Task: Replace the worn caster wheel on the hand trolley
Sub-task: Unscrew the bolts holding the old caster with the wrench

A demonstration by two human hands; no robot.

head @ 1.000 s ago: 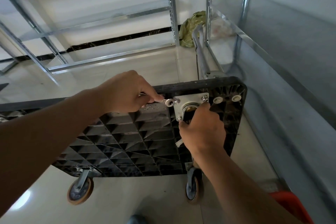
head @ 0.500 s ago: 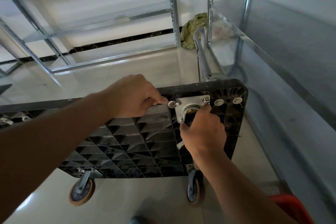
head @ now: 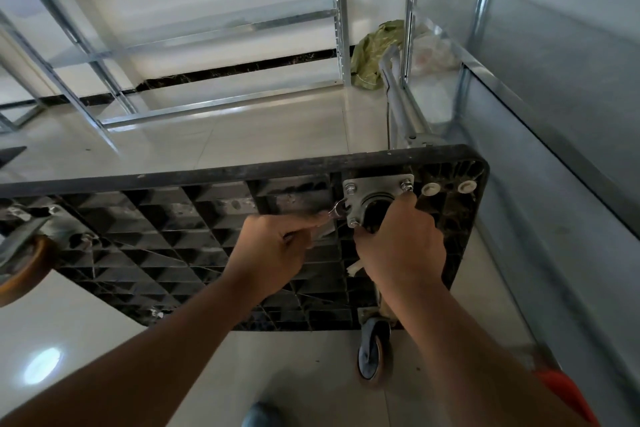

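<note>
The left hand [head: 273, 248] grips a small wrench [head: 334, 213] at the caster plate [head: 375, 196] on the upturned trolley [head: 173, 236], while the right hand [head: 401, 246] holds the caster beneath that plate.

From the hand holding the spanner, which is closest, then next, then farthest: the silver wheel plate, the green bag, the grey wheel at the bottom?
From the left hand:
1. Silver metal mounting plate, just to its right.
2. Grey caster wheel, below, by the trolley's lower edge.
3. Crumpled green bag, far up by the shelving.
</note>
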